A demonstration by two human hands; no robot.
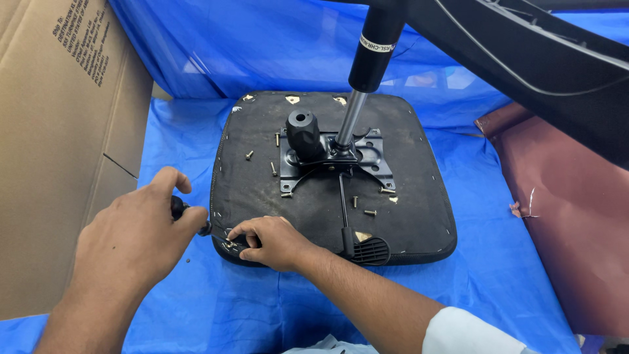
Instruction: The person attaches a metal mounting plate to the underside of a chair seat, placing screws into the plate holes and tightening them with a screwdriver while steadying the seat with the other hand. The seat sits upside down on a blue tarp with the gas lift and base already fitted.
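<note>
A: Entry, head view. Where was the seat pan?

B: The upturned seat pan (262, 190) lay bottom-up on the blue tarp (498, 262), its near-left corner directly under both hands.

A: Left hand?

B: The left hand (134, 236) was curled tight around a dark tool handle (178, 207), whose tip met the seat's edge at that corner. Fingers fully closed on it.

A: Right hand?

B: The right hand (272, 242) was laid on the same corner, fingers bent and pressed onto the fabric beside the staples (230, 244). Could not tell whether it pinched anything.

A: Other items noted?

B: The metal mechanism plate (370, 157) sat mid-seat with a black knob (303, 131), a gas cylinder (367, 65) rising from it, and a lever (344, 210) running toward the near edge. Loose screws (249, 155) were scattered on the seat. A cardboard box (59, 131) stood at the left, a maroon cushion (576, 216) at the right.
</note>
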